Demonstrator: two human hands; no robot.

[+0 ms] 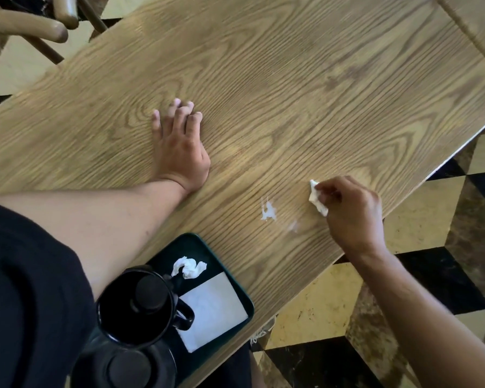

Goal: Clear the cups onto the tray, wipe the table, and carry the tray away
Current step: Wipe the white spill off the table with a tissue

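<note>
Near the table's (263,79) right edge, my right hand (353,217) pinches a crumpled tissue (317,198) beside a white smear (268,212). My left hand (179,144) presses flat mid-table, fingers spread. Two black cups (136,306) sit on the green tray (245,296) at the near edge.

Open wood across the far and right of the table (291,79). Blocked at the near edge by the tray (235,281) with two black cups (135,306), mid-left by the braced left hand (179,147).
</note>
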